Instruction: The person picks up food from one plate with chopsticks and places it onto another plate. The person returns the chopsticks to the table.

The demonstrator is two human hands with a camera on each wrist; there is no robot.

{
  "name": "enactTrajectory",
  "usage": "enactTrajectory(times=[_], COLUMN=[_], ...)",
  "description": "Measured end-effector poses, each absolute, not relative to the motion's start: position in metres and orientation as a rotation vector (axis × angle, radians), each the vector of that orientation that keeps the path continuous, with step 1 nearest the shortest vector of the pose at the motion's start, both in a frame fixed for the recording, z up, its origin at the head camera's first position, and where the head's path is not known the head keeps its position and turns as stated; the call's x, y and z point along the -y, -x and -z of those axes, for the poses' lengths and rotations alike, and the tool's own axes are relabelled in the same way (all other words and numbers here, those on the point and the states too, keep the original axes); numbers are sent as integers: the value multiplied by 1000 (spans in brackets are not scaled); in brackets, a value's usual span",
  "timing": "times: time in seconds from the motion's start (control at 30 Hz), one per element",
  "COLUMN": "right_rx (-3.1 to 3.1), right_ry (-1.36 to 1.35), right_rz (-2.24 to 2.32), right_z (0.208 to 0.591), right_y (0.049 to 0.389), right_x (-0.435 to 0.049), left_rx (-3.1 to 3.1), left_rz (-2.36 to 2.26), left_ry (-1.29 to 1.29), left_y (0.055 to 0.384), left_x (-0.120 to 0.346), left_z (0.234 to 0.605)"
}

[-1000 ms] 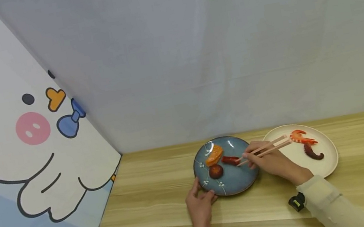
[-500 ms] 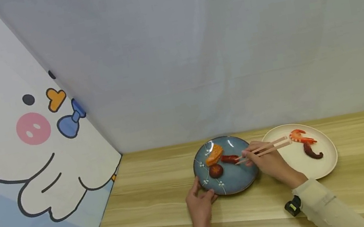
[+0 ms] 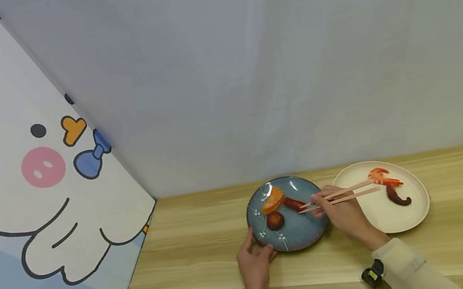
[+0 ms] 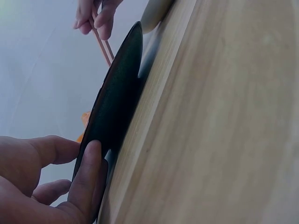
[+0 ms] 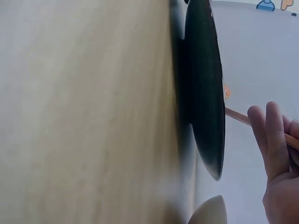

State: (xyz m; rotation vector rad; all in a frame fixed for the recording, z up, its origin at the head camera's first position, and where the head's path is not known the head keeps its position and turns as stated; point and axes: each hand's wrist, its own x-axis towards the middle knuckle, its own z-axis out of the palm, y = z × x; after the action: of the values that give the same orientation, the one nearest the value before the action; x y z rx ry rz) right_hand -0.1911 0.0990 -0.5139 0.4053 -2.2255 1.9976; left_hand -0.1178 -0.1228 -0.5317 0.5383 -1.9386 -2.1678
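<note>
My left hand point(image 3: 255, 264) grips the near left rim of a blue plate point(image 3: 303, 235) with a white blossom pattern; the left wrist view shows a finger against the plate's dark underside. On this plate lie an orange piece of food point(image 3: 273, 200), a round brown piece point(image 3: 275, 220) like a mushroom cap, and a red sausage-like piece point(image 3: 294, 203). My right hand point(image 3: 343, 215) holds a pair of wooden chopsticks point(image 3: 354, 196) over the plate's right side. Their tips are at the right end of the red piece; whether they pinch it I cannot tell.
A cream plate point(image 3: 399, 223) stands to the right, partly behind my right hand. It bears a shrimp point(image 3: 383, 176) and a dark red octopus tentacle point(image 3: 397, 195). A grey cloth wall point(image 3: 271, 80) rises behind the wooden table point(image 3: 189, 276), and a cartoon panel point(image 3: 83, 201) stands at left.
The red piece has turned, its right end now nearer to me. The chopsticks lie flatter and their tips are spread a little wider. My left hand stays on the plate rim.
</note>
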Motion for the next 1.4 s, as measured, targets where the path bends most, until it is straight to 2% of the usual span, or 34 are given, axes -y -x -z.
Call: enactTrajectory(times=[0.4, 1.4], right_rx=[2066, 2048], right_ry=[-353, -347], right_rz=[-2160, -2218], right_z=[516, 513], right_y=[185, 174], right_x=[-105, -121], left_rx=[1922, 1917], left_rz=[2188, 2187], left_ry=[-523, -514], left_y=[114, 117], left_x=[122, 122], left_z=[530, 531])
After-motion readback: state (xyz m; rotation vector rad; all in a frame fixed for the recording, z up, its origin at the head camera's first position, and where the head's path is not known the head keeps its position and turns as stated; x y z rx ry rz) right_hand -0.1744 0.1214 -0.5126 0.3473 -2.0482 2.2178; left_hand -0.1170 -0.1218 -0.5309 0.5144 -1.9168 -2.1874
